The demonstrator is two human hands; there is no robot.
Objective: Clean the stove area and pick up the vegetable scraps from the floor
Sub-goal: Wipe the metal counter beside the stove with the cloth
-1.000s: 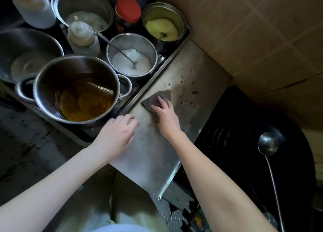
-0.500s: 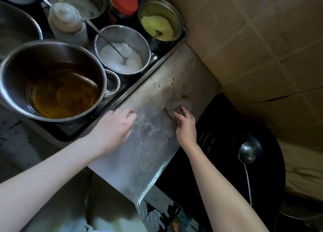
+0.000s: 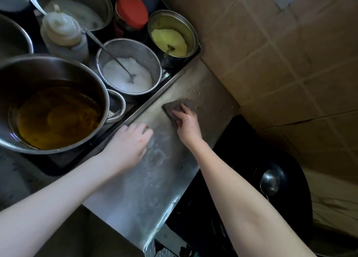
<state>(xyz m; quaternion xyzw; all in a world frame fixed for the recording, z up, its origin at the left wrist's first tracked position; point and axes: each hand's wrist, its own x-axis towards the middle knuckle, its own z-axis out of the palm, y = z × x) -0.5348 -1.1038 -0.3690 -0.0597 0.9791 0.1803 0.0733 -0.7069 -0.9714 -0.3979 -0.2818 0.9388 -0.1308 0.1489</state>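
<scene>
- Against the tiled wall (image 3: 280, 63), the stainless stove-side counter (image 3: 151, 189) runs as one long strip; its long axis goes from the near edge by the person's body up and away to the wall corner
- To its right sits a black wok (image 3: 222, 189) with a ladle (image 3: 269, 183) in it; to its left is a tray holding a large pot of brown liquid (image 3: 56, 117) and a bowl of white powder (image 3: 128, 76)
- left hand (image 3: 129, 144): flat on the steel with the fingers straight and close together, holding nothing; it seems to serve as a brace near the tray's edge
- right hand (image 3: 187, 124): fingers stretched forward and pressing on a grey cloth (image 3: 174, 106); it does not appear to clutch it
- The cloth lies crumpled under those fingertips, most of it showing ahead and left of the hand; one corner points left towards the tray
- Brown splatter spots (image 3: 197, 90) lie just beyond the cloth, towards the wall corner and along the counter's long axis; the right hand is clearly the nearer, so a short push forward would probably meet them
- The floor and any vegetable scraps are out of view; that part looks not yet begun
</scene>
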